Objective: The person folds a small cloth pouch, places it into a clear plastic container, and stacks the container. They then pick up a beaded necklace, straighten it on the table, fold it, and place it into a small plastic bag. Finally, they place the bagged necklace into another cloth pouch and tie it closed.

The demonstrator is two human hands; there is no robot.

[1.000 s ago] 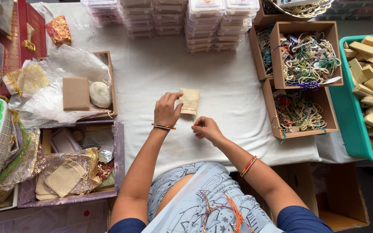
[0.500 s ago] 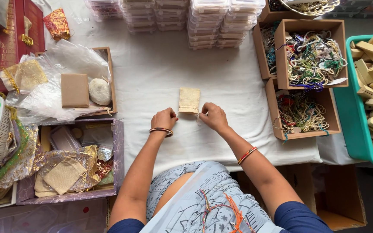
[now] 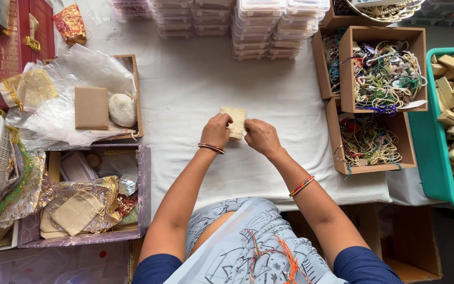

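Nearest us sits the person's lap, both forearms reaching toward 12 o'clock over the white cloth [image 3: 200,94]. We see the left hand [image 3: 216,131] and right hand [image 3: 259,137] meeting at the centre, each with fingers closed on the lower end of a small beige pouch [image 3: 236,118]; the left pinches its 9 o'clock edge, the right its 3 o'clock edge, and the pouch lies flat on the cloth with its top end free. We judge the step in hand to be work at the pouch's mouth, opening it or drawing it shut; which one, we cannot tell. The next move would call for a firm two-sided pinch and a steady pull, keeping the pouch flat. At 8 o'clock a purple box [image 3: 143,184] holds more pouches and foil wraps. At 10 o'clock a shallow tray [image 3: 136,94] carries a brown pad and a pale stone under clear plastic. At 3 o'clock two cartons [image 3: 337,121] hold tangled beads, and a teal crate [image 3: 421,147] holds pale blocks. Farthest, at 12 o'clock, stand stacked clear boxes [image 3: 253,31].
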